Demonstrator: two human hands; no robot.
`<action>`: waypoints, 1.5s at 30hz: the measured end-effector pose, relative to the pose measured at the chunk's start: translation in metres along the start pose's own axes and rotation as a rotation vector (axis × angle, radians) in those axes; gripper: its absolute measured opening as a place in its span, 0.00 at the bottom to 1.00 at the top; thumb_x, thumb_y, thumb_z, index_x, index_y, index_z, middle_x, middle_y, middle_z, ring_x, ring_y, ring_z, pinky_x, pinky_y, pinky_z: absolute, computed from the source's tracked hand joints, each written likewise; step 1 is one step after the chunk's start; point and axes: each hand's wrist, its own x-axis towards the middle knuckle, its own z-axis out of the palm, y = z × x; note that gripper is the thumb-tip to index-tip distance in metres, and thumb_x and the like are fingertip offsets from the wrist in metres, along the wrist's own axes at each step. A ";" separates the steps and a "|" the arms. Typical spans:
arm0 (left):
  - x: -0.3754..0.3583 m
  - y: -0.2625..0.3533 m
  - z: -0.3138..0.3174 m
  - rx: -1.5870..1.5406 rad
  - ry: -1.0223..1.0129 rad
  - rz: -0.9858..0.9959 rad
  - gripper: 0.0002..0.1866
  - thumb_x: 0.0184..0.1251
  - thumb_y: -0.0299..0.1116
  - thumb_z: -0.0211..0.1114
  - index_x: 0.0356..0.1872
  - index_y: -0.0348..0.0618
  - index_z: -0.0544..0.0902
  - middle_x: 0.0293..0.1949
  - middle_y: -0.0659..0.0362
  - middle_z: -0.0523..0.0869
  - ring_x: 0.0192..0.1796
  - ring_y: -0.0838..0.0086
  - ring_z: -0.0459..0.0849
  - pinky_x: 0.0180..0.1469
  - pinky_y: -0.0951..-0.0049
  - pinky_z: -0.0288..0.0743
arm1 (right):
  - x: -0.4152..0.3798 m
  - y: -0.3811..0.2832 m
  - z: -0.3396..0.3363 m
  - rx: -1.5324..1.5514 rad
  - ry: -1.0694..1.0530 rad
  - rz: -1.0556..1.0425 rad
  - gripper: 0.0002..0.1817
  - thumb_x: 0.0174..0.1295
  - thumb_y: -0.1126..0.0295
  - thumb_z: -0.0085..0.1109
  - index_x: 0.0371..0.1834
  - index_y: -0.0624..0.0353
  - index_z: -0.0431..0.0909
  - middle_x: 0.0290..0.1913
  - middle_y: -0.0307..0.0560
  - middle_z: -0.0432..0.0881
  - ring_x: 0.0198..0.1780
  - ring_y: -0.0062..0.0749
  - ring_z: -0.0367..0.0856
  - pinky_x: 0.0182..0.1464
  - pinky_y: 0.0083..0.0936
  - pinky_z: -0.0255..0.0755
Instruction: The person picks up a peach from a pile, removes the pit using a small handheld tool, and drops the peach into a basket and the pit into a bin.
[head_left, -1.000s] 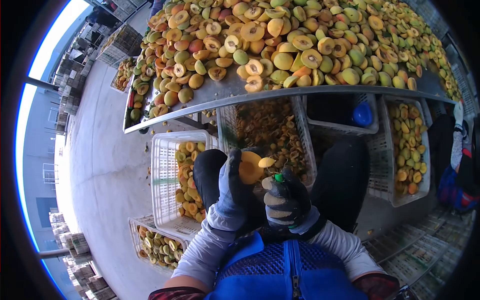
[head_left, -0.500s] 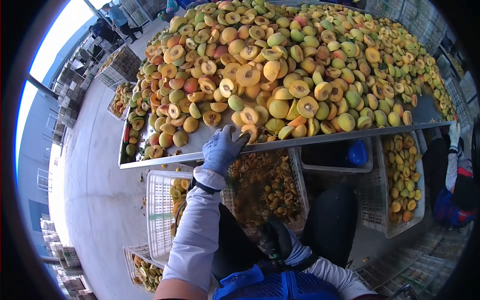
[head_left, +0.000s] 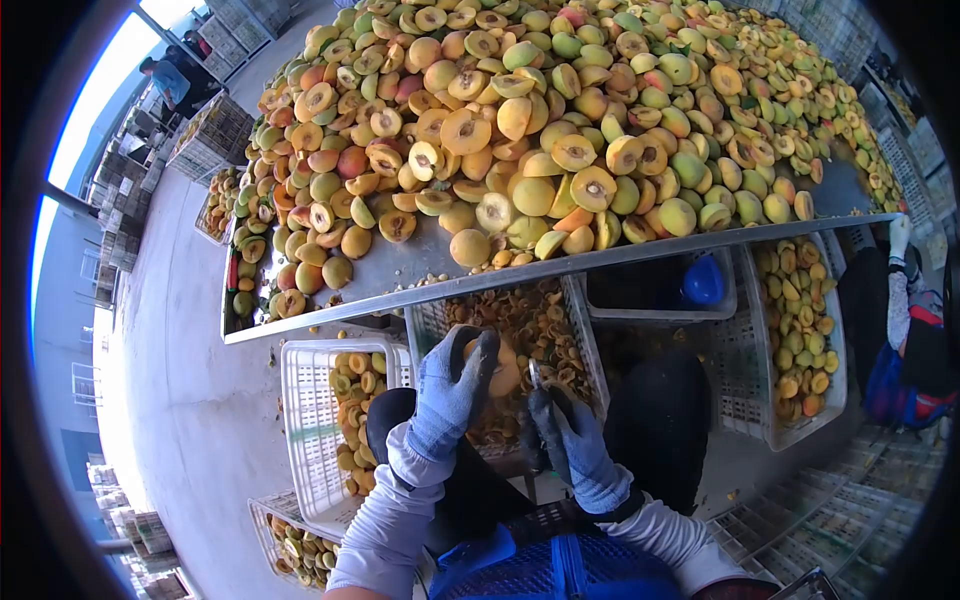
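My left hand (head_left: 450,388), in a blue-grey glove, is closed round a yellow-orange fruit half (head_left: 505,370) above a crate of darker fruit pieces (head_left: 540,320). Just to its right, my right hand (head_left: 575,440), in a blue glove with dark fingers, grips a small tool (head_left: 534,374) whose light metal tip points up near the fruit. The tool's handle is mostly hidden by my fingers. Beyond both hands, halved and whole fruits (head_left: 535,196) lie heaped on a metal-edged table (head_left: 400,298).
A white crate of fruit halves (head_left: 300,400) stands at left, with a smaller one (head_left: 262,520) below. Under the table are a bin with a blue object (head_left: 703,281) and a fruit crate (head_left: 840,375). A co-worker (head_left: 900,330) sits at right; another person (head_left: 170,82) stands far left.
My left hand has drawn back from the table edge with a fruit half. My right hand has risen from my lap, bringing the tool's tip into view. The whole view has shifted slightly.
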 end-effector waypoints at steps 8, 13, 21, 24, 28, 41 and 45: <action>-0.056 0.007 0.017 -0.508 0.081 -0.163 0.21 0.72 0.45 0.49 0.51 0.37 0.76 0.44 0.57 0.79 0.45 0.75 0.76 0.49 0.74 0.71 | -0.013 0.018 0.006 -1.045 0.086 -0.690 0.15 0.63 0.68 0.54 0.47 0.68 0.70 0.22 0.53 0.77 0.24 0.42 0.79 0.25 0.33 0.71; -0.068 0.023 0.012 -0.485 0.138 -0.145 0.19 0.72 0.41 0.49 0.49 0.35 0.77 0.43 0.57 0.81 0.45 0.76 0.77 0.49 0.76 0.70 | -0.025 0.018 0.016 -1.220 0.096 -0.657 0.15 0.59 0.64 0.56 0.42 0.64 0.71 0.23 0.57 0.77 0.23 0.49 0.78 0.24 0.38 0.69; -0.079 0.005 0.019 -0.228 0.176 0.072 0.14 0.69 0.33 0.50 0.46 0.34 0.78 0.40 0.57 0.82 0.41 0.76 0.80 0.46 0.77 0.72 | -0.031 0.063 0.004 -1.034 0.012 -0.745 0.16 0.63 0.70 0.52 0.50 0.68 0.68 0.34 0.60 0.78 0.36 0.50 0.79 0.32 0.37 0.73; -0.080 0.005 0.014 -0.262 0.125 0.028 0.15 0.69 0.35 0.52 0.47 0.35 0.78 0.40 0.58 0.82 0.40 0.77 0.80 0.44 0.78 0.72 | -0.034 0.058 0.004 -0.771 0.001 -0.596 0.16 0.63 0.70 0.52 0.51 0.68 0.69 0.38 0.61 0.79 0.39 0.50 0.80 0.35 0.35 0.73; -0.073 0.004 0.005 -0.611 -0.130 -0.281 0.13 0.68 0.34 0.56 0.46 0.36 0.78 0.40 0.61 0.81 0.39 0.82 0.77 0.44 0.81 0.70 | -0.029 0.061 0.003 -0.877 0.060 -0.676 0.13 0.64 0.64 0.53 0.45 0.63 0.73 0.31 0.60 0.78 0.31 0.54 0.79 0.32 0.39 0.70; -0.089 0.015 0.018 -0.389 0.054 -0.096 0.11 0.69 0.34 0.55 0.41 0.36 0.80 0.28 0.63 0.80 0.29 0.84 0.74 0.32 0.82 0.69 | -0.051 0.043 0.013 0.130 -0.178 0.069 0.13 0.69 0.60 0.46 0.46 0.57 0.73 0.23 0.37 0.75 0.20 0.19 0.73 0.20 0.19 0.66; -0.091 0.005 0.019 -0.405 0.031 -0.147 0.12 0.70 0.34 0.54 0.40 0.35 0.80 0.27 0.63 0.79 0.29 0.84 0.74 0.32 0.82 0.69 | -0.047 0.048 0.003 -0.770 -0.111 -0.237 0.12 0.67 0.67 0.47 0.48 0.62 0.71 0.39 0.50 0.80 0.39 0.34 0.79 0.40 0.28 0.73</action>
